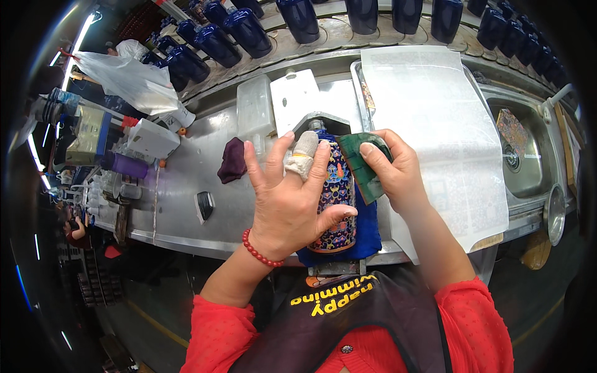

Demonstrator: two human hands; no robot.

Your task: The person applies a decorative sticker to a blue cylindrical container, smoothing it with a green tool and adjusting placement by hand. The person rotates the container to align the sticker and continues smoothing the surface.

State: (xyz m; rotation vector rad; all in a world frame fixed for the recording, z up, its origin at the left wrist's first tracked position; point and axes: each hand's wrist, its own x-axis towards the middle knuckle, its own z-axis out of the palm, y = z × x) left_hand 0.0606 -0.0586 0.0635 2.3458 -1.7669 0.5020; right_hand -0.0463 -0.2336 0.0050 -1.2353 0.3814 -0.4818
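A dark blue bottle (337, 224) with a colourful pattern lies in front of me on a blue cloth (369, 231), its neck pointing away. My left hand (283, 208) is over its left side, fingers spread, holding nothing; the middle finger wears a grey cloth wrap tied with a yellow band. Whether that hand presses on the bottle I cannot tell. Between thumb and fingers, my right hand (398, 171) grips a flat green scraper (356, 158), its edge at the bottle's upper right side. A crumpled purple cloth (232, 160) rests left of my left hand.
White printed sheets (435, 137) cover the bench on the right, beside a metal sink (528, 171). A clear plastic tray (254, 104) and a white board (292, 93) sit behind the bottle. Several blue bottles (245, 31) line a conveyor at the back. A small black-and-white object (204, 206) lies left.
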